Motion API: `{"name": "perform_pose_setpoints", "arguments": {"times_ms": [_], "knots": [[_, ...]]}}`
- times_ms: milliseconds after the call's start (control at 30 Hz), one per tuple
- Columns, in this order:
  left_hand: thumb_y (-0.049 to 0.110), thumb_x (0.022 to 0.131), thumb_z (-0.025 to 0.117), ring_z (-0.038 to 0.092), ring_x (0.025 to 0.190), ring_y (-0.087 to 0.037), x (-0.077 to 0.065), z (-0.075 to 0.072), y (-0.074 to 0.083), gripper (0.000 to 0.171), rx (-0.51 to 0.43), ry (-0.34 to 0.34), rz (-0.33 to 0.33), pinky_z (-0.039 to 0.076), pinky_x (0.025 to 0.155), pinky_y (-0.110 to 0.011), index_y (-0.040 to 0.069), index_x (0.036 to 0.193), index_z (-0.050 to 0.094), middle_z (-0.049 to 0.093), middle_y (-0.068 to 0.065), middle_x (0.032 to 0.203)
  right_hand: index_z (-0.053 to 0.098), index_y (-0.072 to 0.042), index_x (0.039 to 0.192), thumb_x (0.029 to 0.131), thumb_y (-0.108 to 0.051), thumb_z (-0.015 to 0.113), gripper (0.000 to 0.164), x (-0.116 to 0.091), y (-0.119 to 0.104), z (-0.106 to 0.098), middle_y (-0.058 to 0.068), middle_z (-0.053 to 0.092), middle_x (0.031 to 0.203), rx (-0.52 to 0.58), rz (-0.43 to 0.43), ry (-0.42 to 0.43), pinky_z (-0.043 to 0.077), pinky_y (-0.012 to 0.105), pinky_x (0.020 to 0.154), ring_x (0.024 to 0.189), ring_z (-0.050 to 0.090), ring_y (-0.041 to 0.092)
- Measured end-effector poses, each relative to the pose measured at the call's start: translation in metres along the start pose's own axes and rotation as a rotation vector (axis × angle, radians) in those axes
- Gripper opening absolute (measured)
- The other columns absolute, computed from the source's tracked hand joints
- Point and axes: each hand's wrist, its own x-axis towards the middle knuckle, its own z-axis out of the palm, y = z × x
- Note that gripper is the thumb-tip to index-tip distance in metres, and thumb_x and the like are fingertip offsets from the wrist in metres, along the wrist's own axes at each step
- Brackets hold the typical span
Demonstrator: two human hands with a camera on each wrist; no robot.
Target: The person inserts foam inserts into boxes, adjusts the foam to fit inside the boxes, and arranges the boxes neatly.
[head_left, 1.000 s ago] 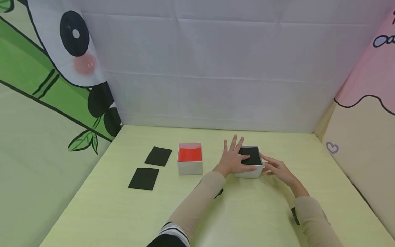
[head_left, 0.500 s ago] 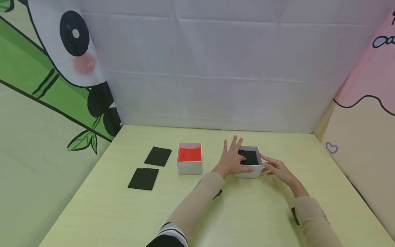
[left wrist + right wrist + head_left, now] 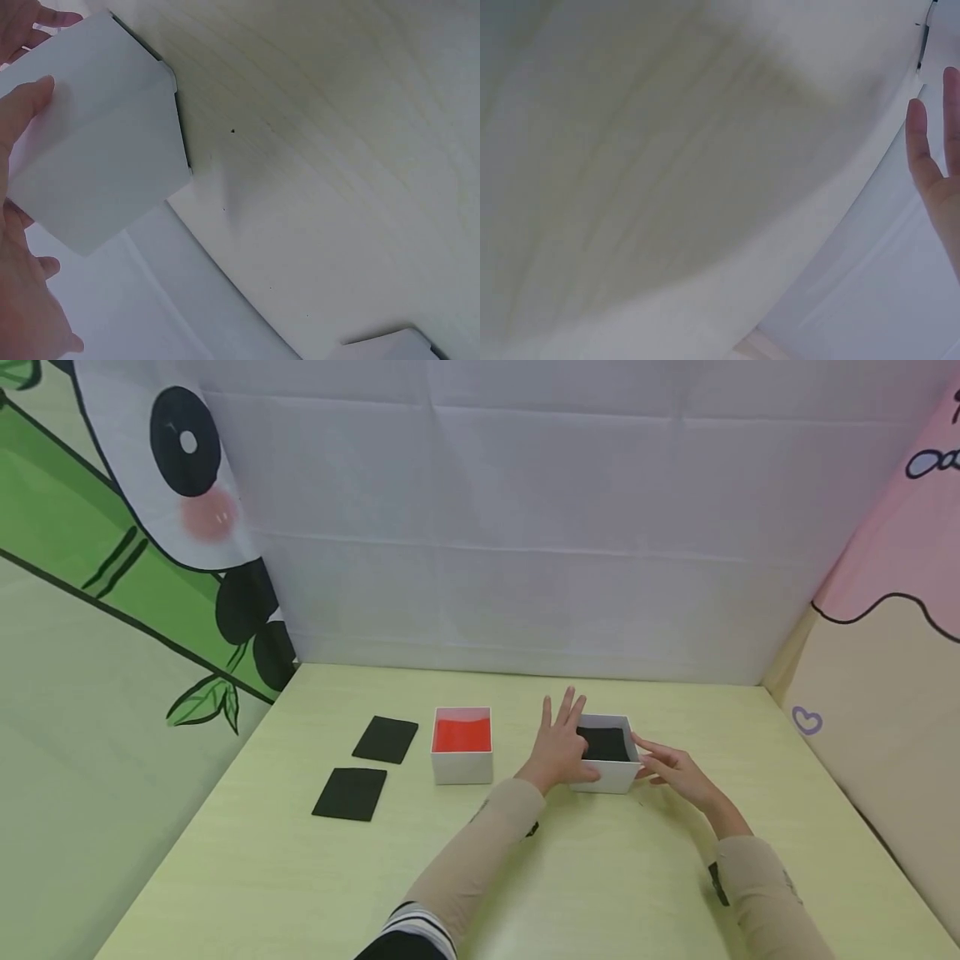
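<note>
A white open-topped box (image 3: 606,775) stands on the table with a black square sheet (image 3: 606,744) lying inside it. My left hand (image 3: 557,752) is at the box's left side, its outer fingers spread and pointing up. Its thumb rests on the outside of the front wall, also seen in the left wrist view on the white box (image 3: 105,150); the index finger reaches over the left edge, its tip partly hidden. On the other side, my right hand (image 3: 678,774) touches the right wall with extended fingertips. In the right wrist view, two fingers of that hand appear at the right edge.
Left of the hands stands a second white box (image 3: 462,768) with a red sheet (image 3: 462,736) inside. Farther left lie two black squares, a back one (image 3: 386,740) and a front one (image 3: 349,793). A pale cloth wall (image 3: 480,527) rises behind the table.
The black sheet has sunk lower in the right box, exposing more of its inner walls. My left hand's index finger and thumb have drawn back leftward. The right hand stays in place.
</note>
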Motion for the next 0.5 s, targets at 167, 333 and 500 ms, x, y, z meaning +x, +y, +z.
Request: {"name": "perform_pose_setpoints", "arguments": {"times_ms": [167, 333, 500], "knots": [[0.07, 0.07, 0.051, -0.018, 0.13, -0.031, 0.0012, 0.0049, 0.0027, 0.041, 0.018, -0.024, -0.009, -0.004, 0.1, -0.055, 0.035, 0.083, 0.07, 0.005, -0.008, 0.149, 0.033, 0.004, 0.132, 0.094, -0.009, 0.045, 0.042, 0.0003, -0.001, -0.0008, -0.017, 0.061, 0.096, -0.01, 0.008, -0.001, 0.047, 0.041, 0.069, 0.085, 0.061, 0.029], [0.07, 0.071, 0.05, -0.014, 0.132, -0.031, 0.0006, 0.0047, 0.0025, 0.043, 0.027, -0.016, 0.0, 0.0, 0.101, -0.055, 0.034, 0.084, 0.07, 0.007, -0.009, 0.148, 0.033, 0.005, 0.131, 0.094, -0.009, 0.044, 0.041, 0.0006, -0.0017, -0.0008, -0.017, 0.061, 0.096, -0.018, 0.0, -0.002, 0.047, 0.042, 0.069, 0.084, 0.061, 0.027], [0.067, 0.072, 0.052, -0.011, 0.132, -0.031, -0.0004, 0.0063, 0.0031, 0.043, -0.026, 0.005, 0.006, 0.003, 0.101, -0.054, 0.034, 0.092, 0.07, 0.012, -0.01, 0.148, 0.034, 0.003, 0.132, 0.094, -0.009, 0.044, 0.041, 0.0002, 0.0, -0.0009, -0.018, 0.061, 0.096, -0.022, -0.002, -0.004, 0.046, 0.043, 0.07, 0.085, 0.061, 0.031]]}}
